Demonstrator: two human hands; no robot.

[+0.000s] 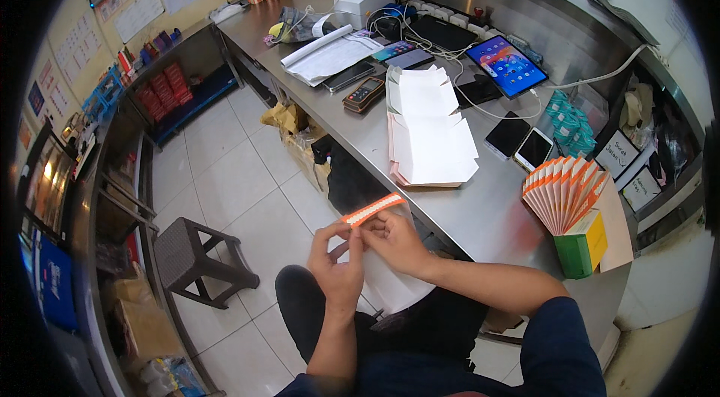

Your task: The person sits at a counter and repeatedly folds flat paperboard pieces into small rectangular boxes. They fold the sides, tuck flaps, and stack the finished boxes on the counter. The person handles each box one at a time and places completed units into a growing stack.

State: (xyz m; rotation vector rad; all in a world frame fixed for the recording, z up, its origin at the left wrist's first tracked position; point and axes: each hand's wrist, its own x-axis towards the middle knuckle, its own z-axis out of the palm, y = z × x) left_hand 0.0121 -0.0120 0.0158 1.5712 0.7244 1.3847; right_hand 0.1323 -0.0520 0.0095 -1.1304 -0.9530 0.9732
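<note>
Legibly handwritten in dark strokes on an upper white card [618,154], beside a small drawn smile, and on a lower white card [642,188]. Printed pale on a blue panel [56,284] at far left. Too small to read on the wall sheets [140,14]. Hard to tell, as letters or pattern, along the orange strip [374,209].

The left hand [336,266] and right hand [399,245] are pinching an orange-and-white paper piece [377,209] above the lap. On the steel counter [491,213], a stack of flat white cartons [431,142] is lying near a lit tablet [506,67]; orange-striped paper pieces [562,190] are fanning out above a green-and-yellow box [582,249]. A dark stool [182,256] is standing on the tiled floor [218,148] to the left.
</note>
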